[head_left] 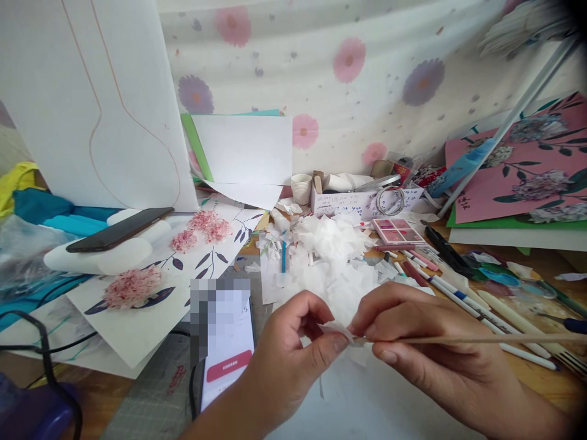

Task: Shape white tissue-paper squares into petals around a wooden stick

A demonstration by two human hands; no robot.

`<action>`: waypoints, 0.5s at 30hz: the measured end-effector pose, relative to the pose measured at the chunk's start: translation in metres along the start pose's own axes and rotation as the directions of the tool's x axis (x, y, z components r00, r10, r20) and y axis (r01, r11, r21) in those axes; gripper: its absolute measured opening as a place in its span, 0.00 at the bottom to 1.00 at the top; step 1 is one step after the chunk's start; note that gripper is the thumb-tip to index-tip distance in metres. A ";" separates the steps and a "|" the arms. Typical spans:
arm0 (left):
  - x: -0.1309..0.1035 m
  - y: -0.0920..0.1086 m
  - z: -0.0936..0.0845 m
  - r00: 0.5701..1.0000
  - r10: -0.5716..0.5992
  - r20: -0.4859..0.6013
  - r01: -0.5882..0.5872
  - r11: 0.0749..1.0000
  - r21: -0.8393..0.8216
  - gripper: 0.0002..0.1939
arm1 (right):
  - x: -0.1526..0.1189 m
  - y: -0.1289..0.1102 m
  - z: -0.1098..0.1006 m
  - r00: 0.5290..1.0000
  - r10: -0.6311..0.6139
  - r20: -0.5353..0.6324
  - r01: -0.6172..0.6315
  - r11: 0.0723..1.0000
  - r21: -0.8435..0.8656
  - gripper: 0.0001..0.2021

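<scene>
Between thumb and forefinger, my left hand [300, 348] pinches a small piece of white tissue paper [338, 330]. My right hand [426, 348] grips a thin wooden stick [495, 338], whose tip meets the paper at my left fingertips. The stick runs out to the right edge of the view. Just beyond both hands lies a heap of white tissue pieces [334, 244]. Below them is a pale sheet [362, 403]. My right fingers partly hide the stick.
A lit phone [229, 348] lies left of my left hand. Pink paper flowers [132, 287] sit on white sheets farther left, near a dark phone [120, 230]. Pens [477, 308], a pink palette [398, 232] and a box [343, 205] stand right and behind.
</scene>
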State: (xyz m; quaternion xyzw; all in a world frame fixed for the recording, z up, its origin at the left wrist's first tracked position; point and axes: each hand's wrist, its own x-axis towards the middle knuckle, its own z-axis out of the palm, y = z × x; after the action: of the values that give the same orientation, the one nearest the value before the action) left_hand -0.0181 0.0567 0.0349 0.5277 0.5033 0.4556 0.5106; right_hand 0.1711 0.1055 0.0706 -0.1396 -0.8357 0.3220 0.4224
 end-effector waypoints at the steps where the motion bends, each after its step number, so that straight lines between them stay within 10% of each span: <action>1: 0.000 0.000 0.000 0.996 0.051 -0.074 -0.046 0.997 0.064 0.13 | 0.000 0.000 0.000 1.000 -0.002 -0.013 0.001 1.000 -0.021 0.08; 4: -0.003 0.001 -0.001 0.971 0.165 -0.171 -0.137 0.977 0.165 0.18 | -0.001 -0.002 -0.001 0.999 -0.022 -0.028 0.019 0.993 -0.114 0.08; 15: -0.006 -0.002 0.000 0.993 0.112 0.022 -0.112 0.994 -0.004 0.12 | -0.001 0.000 0.003 0.996 -0.080 0.036 0.086 0.973 -0.214 0.08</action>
State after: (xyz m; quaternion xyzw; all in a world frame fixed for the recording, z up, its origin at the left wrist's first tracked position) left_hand -0.0183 0.0505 0.0329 0.5592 0.4666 0.4785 0.4906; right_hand 0.1695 0.1031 0.0687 -0.1452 -0.8765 0.2135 0.4064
